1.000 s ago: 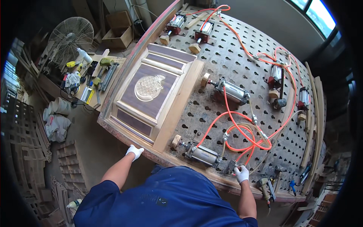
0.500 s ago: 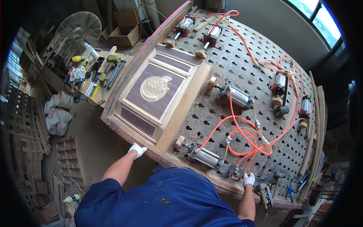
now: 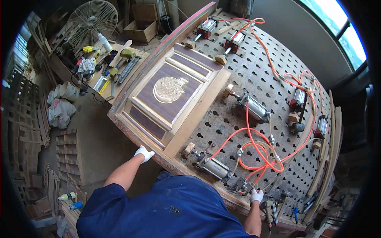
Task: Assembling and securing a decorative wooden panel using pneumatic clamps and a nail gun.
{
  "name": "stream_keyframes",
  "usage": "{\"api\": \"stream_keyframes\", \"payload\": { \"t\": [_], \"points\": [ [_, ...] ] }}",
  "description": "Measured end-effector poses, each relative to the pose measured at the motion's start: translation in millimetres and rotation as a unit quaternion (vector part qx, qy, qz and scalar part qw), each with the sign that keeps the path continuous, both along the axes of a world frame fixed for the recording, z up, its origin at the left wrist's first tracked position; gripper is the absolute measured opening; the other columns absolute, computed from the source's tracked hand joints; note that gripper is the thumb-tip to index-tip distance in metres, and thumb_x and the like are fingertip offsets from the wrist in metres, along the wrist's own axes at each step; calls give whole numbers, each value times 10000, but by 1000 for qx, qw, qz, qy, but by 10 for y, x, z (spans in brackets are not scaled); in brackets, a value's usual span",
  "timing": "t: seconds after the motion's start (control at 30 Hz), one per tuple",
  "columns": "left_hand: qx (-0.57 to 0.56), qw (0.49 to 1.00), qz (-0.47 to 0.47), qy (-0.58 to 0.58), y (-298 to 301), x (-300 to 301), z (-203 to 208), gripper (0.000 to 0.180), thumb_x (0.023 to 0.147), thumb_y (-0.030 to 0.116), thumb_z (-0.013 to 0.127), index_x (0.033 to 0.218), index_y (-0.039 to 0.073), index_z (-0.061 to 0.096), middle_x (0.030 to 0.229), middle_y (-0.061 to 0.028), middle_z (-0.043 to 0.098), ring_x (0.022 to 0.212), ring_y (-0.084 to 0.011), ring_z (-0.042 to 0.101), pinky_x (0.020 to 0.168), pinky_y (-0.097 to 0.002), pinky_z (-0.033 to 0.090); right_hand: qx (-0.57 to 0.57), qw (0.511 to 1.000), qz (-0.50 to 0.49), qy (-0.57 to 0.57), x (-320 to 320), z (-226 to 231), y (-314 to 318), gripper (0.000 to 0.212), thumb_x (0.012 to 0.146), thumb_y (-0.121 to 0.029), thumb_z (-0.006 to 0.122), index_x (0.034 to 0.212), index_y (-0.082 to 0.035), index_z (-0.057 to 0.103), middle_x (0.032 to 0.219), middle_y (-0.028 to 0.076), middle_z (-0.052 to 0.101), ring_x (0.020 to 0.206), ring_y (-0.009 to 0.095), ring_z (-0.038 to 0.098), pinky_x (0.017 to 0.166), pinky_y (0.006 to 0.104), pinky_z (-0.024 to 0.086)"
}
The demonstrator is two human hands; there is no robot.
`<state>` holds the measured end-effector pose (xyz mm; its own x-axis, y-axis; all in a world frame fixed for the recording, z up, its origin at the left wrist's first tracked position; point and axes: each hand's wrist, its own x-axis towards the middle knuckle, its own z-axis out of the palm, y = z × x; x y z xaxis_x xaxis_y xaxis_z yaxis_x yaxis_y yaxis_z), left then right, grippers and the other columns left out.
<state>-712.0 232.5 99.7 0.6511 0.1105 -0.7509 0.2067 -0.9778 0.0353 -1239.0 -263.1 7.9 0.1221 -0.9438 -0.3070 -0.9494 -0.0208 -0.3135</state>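
Observation:
A framed wooden door panel (image 3: pixel 133 126) with a carved round ornament (image 3: pixel 168 89) lies on the perforated metal bench (image 3: pixel 222 131), against its raised left rail. My left hand (image 3: pixel 145 153), in a white glove, is at the bench's front edge by the panel's near corner; its thumb is spread and it holds nothing visible. My gloved right hand (image 3: pixel 256 196) is closed at the front edge on the lever of a small air valve (image 3: pixel 243 184), mostly covered by the fingers. Left of it lies an air cylinder (image 3: pixel 215 168) with a wooden block (image 3: pixel 189 149) on its rod.
More cylinders stand on the bench, including a middle one (image 3: pixel 255 107), linked by orange hoses (image 3: pixel 258 144). A nail gun (image 3: pixel 270 212) is beside my right hand. Long wood strips (image 3: pixel 329 154) line the right side. A tool table (image 3: pixel 107 89) and a fan (image 3: pixel 93 23) stand left.
The whole view has shifted slightly, so the panel and far cylinders sit farther right and lower. Both hands keep about the same places on the bench; the panel shows no clear movement.

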Motion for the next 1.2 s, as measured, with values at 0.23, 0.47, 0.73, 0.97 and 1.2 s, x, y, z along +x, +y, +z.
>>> {"api": "stream_keyframes", "payload": {
  "t": [0.23,0.47,0.73,0.97,1.2],
  "points": [
    [42,999,-3,6,-14,-31,-49,843,815,477,664,1331,-132,392,1269,-299,566,1150,-415,588,996,-426,464,79,997,-10,-1,414,730,110,205,791,-229,614,771,-27,591,669,131,582,635,300,588,654,418,502],
    [46,999,-16,24,-44,-3,-53,907,814,487,660,1378,-142,331,1309,-288,546,1166,-394,585,1004,-406,462,-23,980,120,-157,562,390,495,153,900,-218,569,929,-76,617,670,87,571,505,196,544,451,337,449],
    [26,999,-21,5,45,-31,-71,865,818,494,655,1334,-142,379,1274,-296,564,1140,-406,597,987,-409,471,316,818,-273,-394,690,291,593,117,960,-202,533,1035,-127,584,645,46,543,435,150,489,371,271,364],
    [28,999,-24,1,12,-14,-42,880,826,488,649,1363,-136,338,1271,-297,562,1128,-413,598,980,-415,473,260,846,-270,-379,716,214,626,104,948,-187,544,1010,-117,589,635,38,536,430,144,486,370,266,371],
    [24,999,-46,3,94,-67,-93,922,827,487,649,1405,-131,283,1296,-302,544,1143,-410,591,984,-414,470,252,852,-259,-379,807,342,610,96,935,-173,550,987,-109,599,628,40,539,438,142,492,373,265,379]
  ]
}}
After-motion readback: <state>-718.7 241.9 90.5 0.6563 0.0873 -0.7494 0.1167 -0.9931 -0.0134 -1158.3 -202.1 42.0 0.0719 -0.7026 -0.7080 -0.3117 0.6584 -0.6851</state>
